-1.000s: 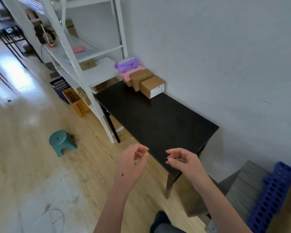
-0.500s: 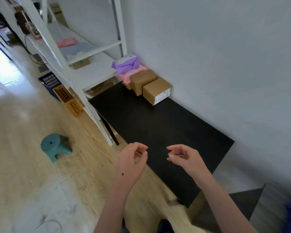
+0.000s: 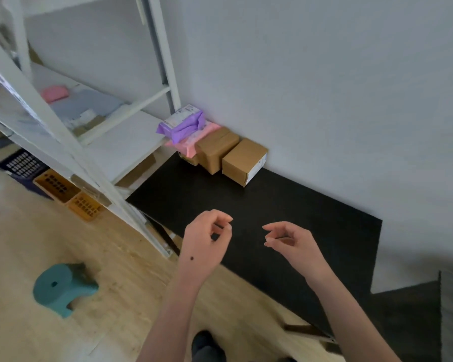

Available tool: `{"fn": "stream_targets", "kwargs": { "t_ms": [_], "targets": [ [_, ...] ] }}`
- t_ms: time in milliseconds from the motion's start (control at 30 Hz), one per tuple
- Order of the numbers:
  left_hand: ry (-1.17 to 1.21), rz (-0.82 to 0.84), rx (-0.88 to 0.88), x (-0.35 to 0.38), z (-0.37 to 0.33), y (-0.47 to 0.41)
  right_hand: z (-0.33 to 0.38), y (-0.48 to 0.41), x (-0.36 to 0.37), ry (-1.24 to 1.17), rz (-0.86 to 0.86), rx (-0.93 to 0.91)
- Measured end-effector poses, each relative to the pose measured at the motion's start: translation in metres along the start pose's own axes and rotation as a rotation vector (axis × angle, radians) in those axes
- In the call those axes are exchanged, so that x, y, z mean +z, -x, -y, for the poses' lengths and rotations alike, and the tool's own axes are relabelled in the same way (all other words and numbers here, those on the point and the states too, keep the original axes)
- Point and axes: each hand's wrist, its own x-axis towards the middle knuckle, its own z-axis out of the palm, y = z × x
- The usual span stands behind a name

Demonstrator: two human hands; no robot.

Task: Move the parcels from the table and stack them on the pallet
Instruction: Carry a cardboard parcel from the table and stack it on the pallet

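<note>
Over the near edge of the table point(image 3: 298, 205) I see my left hand point(image 3: 204, 241) and right hand point(image 3: 293, 244) loosely curled, holding nothing; boxes point(image 3: 243, 158) sit at its far corner.

Open black table point(image 3: 285, 205) leads to parcels point(image 3: 232, 156); shelving point(image 3: 71, 155) flanks left.

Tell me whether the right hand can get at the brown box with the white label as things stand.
Probably yes, with a forward reach. The right hand holds nothing, and only bare black table lies between it and the brown box, which stands at the outer end of the row.
</note>
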Motion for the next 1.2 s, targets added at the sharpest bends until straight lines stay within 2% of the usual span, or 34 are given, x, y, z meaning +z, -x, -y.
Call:
{"fn": "stream_targets", "kwargs": {
  "t_ms": [133,367,867,1200],
  "targets": [
    [0.004,0.048,0.048,-0.033,0.023,-0.027,0.021,-0.015,0.03,-0.081,-0.072,0.035],
    [0.057,0.087,0.027,-0.051,0.052,-0.064,0.045,-0.045,0.058,-0.061,-0.114,0.044],
    [0.149,0.089,0.007,-0.051,0.053,-0.162,0.077,-0.14,0.049,-0.093,-0.082,0.007],
    [0.135,0.221,0.045,-0.054,0.074,-0.233,0.081,-0.195,0.053,-0.139,-0.181,0.075]
  ]
}}
